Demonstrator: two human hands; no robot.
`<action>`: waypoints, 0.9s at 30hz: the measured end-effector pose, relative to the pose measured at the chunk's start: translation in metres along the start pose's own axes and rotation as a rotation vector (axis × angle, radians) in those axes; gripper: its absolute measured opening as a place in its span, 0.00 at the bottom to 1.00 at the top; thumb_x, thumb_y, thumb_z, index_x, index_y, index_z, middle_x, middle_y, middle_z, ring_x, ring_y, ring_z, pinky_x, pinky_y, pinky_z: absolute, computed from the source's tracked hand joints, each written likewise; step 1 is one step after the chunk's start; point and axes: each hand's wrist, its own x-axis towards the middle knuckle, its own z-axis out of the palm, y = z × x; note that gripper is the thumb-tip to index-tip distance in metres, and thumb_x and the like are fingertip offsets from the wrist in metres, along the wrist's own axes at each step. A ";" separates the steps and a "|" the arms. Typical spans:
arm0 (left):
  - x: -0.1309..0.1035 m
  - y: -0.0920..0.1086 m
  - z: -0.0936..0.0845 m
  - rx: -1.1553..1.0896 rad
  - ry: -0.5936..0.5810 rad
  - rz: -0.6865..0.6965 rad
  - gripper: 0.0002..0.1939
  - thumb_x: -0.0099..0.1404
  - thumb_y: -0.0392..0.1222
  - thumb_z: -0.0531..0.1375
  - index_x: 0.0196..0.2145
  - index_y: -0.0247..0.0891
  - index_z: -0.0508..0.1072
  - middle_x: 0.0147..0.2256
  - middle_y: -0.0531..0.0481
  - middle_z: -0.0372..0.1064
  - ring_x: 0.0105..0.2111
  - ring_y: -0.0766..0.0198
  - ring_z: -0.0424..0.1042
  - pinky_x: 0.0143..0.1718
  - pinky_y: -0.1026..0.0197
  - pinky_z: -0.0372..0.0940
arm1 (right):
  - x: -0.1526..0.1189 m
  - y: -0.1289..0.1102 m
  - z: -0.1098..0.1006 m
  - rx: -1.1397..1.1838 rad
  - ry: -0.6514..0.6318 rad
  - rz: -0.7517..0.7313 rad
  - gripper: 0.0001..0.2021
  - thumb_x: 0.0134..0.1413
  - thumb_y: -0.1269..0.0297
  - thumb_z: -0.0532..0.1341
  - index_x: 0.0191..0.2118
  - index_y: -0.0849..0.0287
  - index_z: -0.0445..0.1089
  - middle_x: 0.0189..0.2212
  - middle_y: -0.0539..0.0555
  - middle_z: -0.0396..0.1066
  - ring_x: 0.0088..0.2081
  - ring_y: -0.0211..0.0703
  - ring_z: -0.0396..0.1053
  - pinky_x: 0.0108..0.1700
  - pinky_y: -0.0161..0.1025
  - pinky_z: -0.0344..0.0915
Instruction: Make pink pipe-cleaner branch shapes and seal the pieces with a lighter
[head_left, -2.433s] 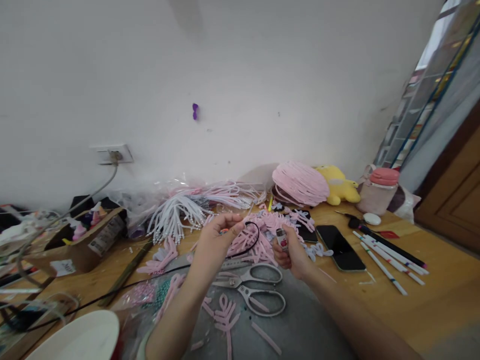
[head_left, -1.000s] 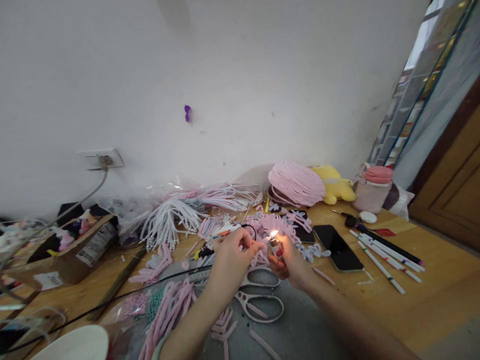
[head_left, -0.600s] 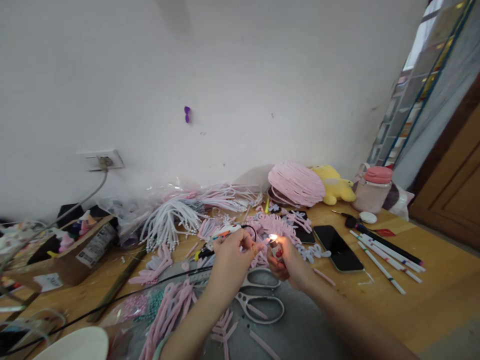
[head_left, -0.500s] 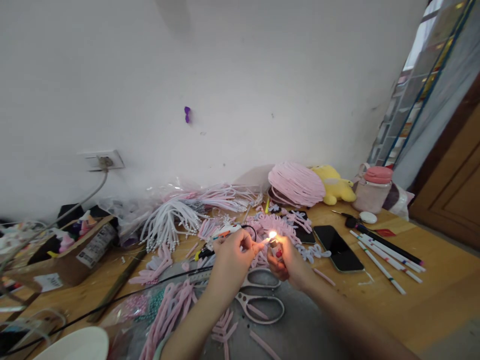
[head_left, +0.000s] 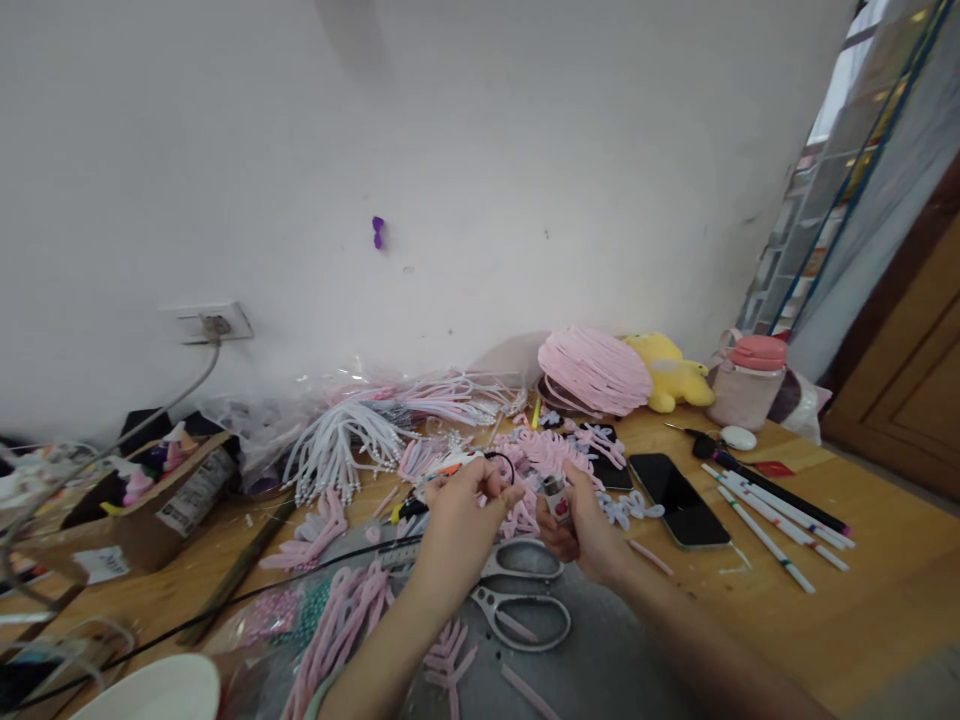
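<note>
My right hand is wrapped around a small lighter with a red mark on its pale body; no flame shows. Just to its left, my left hand is closed in a pinch, and what lies between the fingertips is too small to make out. Below both hands, scissors with pale handles lie on a grey mat. Pink fuzzy stem pieces are heaped behind the hands, and a branched pink piece lies near the left forearm.
White stems are bundled at the back left, near a cardboard box. A phone, several white sticks and a pink-lidded jar sit on the right. A black cable crosses the left side; a white bowl stands in front.
The lighter's flame has gone out. My fingertips have drawn slightly apart from the lighter, and my right thumb has shifted on it.
</note>
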 end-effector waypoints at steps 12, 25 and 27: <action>0.002 0.000 0.000 -0.552 -0.239 -0.151 0.21 0.46 0.53 0.62 0.19 0.41 0.53 0.18 0.57 0.63 0.27 0.61 0.69 0.30 0.62 0.58 | 0.004 0.003 -0.003 0.046 0.018 -0.038 0.31 0.46 0.35 0.42 0.13 0.59 0.54 0.07 0.41 0.42 0.11 0.26 0.35 0.14 0.29 0.31; -0.002 -0.001 0.008 -0.771 -0.281 -0.244 0.19 0.46 0.45 0.63 0.21 0.39 0.53 0.20 0.59 0.58 0.24 0.69 0.61 0.30 0.66 0.52 | -0.004 0.007 0.004 0.158 0.048 -0.435 0.14 0.35 0.58 0.67 0.28 0.62 0.67 0.12 0.42 0.55 0.14 0.27 0.45 0.17 0.29 0.42; -0.003 -0.001 0.011 -0.744 -0.285 -0.252 0.20 0.45 0.47 0.64 0.20 0.39 0.53 0.19 0.60 0.55 0.23 0.70 0.58 0.28 0.67 0.51 | -0.003 0.007 0.003 0.157 0.070 -0.410 0.14 0.35 0.59 0.67 0.27 0.61 0.66 0.13 0.43 0.57 0.14 0.26 0.45 0.17 0.29 0.42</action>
